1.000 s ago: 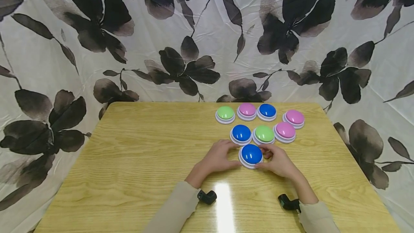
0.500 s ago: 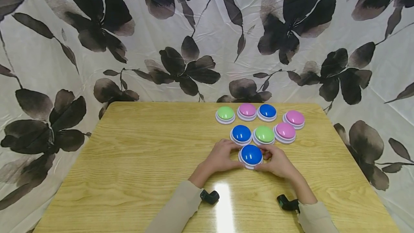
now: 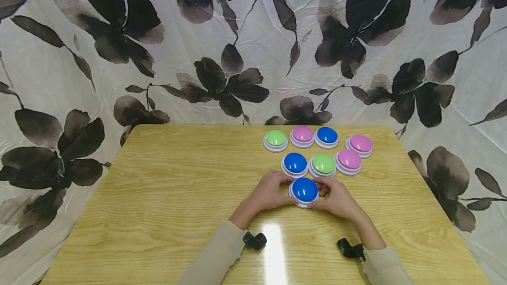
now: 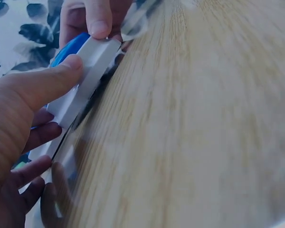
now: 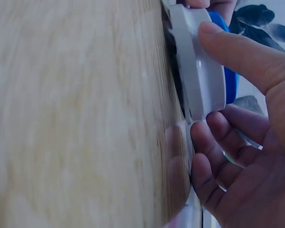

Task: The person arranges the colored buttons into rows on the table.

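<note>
The front blue button (image 3: 304,189) has edged toward nine o'clock. Left hand (image 3: 270,191) and right hand (image 3: 338,198) grip it; positioning seems unfinished.

This looks like an indoor recording corner, though whether it belongs to a home, a lab or an office cannot be told. Wrinkled white cloth (image 3: 261,30) with a dark floral print hangs behind and beside a wood-grain table (image 3: 166,188), lamp-like glare (image 3: 274,252) streaks the top, and black wrist-worn devices (image 3: 254,240) show.
</note>
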A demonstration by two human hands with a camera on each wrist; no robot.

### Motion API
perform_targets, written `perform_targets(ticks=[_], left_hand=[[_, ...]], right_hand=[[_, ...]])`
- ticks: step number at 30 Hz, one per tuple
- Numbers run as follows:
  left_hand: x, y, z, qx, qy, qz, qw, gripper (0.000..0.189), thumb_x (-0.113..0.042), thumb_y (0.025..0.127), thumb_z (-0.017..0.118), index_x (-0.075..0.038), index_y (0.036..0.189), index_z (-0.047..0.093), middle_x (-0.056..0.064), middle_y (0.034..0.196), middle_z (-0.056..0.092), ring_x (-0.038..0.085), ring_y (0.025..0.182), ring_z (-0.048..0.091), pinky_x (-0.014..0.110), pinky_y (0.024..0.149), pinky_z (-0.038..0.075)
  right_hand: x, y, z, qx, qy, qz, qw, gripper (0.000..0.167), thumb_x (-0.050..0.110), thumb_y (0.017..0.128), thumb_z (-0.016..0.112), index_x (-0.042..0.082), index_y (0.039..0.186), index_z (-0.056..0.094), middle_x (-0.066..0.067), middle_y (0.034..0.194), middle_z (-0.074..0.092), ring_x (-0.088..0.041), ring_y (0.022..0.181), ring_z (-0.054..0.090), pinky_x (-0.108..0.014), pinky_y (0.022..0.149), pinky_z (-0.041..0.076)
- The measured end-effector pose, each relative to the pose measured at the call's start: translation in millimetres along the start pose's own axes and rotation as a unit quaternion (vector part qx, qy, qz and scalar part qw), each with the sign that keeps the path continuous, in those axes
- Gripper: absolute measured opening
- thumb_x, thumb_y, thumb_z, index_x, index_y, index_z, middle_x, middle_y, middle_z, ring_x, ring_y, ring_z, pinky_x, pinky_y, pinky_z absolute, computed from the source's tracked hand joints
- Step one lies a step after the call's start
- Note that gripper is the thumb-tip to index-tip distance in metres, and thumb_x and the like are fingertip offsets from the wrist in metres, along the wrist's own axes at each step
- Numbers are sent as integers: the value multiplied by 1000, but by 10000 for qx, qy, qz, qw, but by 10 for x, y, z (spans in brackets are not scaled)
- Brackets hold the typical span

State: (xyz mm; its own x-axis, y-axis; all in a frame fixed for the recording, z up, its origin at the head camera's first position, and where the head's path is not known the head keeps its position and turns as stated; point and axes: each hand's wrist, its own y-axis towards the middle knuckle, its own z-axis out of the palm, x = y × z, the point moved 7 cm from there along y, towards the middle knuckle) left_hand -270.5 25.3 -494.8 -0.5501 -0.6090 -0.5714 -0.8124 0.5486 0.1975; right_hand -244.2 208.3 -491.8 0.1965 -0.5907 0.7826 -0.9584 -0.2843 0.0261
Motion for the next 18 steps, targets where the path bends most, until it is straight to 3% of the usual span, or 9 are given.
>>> perform_targets(ticks=[7,18], left_hand=[[75,-82,-81,117,-155,-130,9997,61,-54,71,82,-22,121,68,-12,111,65,10,108,52,33,96,42],[228,-336,-351,26,-338,-274,9991,60,-50,74,82,-14,120,68,-6,113,64,16,113,53,39,99,42]], right_hand=[[112,27,79,42,43,-218,9997,69,29,65,92,3,121,62,-1,88,59,-21,79,54,-28,67,49],[381,163,310,214,108,-442,9987,68,30,66,91,7,122,62,-1,86,56,-20,78,52,-27,64,48]])
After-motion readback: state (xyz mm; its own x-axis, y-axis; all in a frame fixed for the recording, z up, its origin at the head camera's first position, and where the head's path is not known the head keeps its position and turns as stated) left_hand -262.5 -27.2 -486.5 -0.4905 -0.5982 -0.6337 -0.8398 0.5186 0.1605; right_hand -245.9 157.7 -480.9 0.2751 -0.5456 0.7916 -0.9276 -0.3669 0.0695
